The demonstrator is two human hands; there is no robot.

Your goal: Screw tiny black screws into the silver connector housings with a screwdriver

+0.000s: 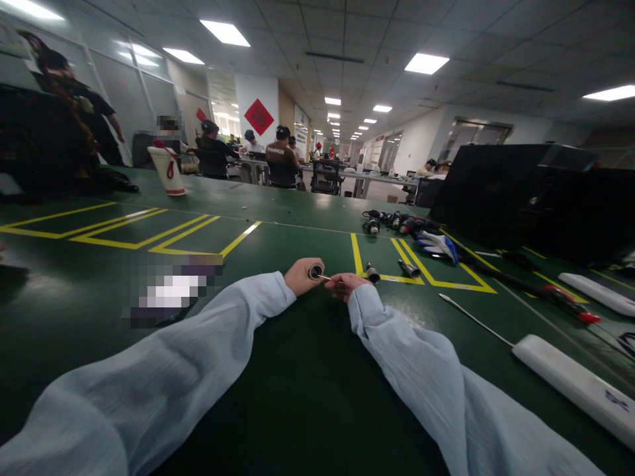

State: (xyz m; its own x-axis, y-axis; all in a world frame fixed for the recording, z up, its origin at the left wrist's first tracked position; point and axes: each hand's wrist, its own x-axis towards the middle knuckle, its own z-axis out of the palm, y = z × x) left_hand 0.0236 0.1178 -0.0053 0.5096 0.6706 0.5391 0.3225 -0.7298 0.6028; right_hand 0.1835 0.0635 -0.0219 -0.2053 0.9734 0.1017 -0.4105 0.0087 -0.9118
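Observation:
My left hand (300, 277) is closed around a round metal connector (315, 272), its open ring-shaped end turned toward me. My right hand (345, 285) pinches a thin metal rod (325, 277) whose far tip meets the connector's side or rim; which of these I cannot tell. The rod's other end is hidden in my right fingers. Just beyond my right hand, a small metal connector part (372, 273) stands on the green table (297, 396). A second metal part (409, 268) lies to its right, across the yellow tape.
Cables with metal connectors (391, 221) lie at the back right beside a blue-and-white glove (437, 246). A white power strip (575, 383), red-handled pliers (570, 304) and dark monitors (496, 192) are on the right. A paper cup (167, 170) stands back left. People sit beyond.

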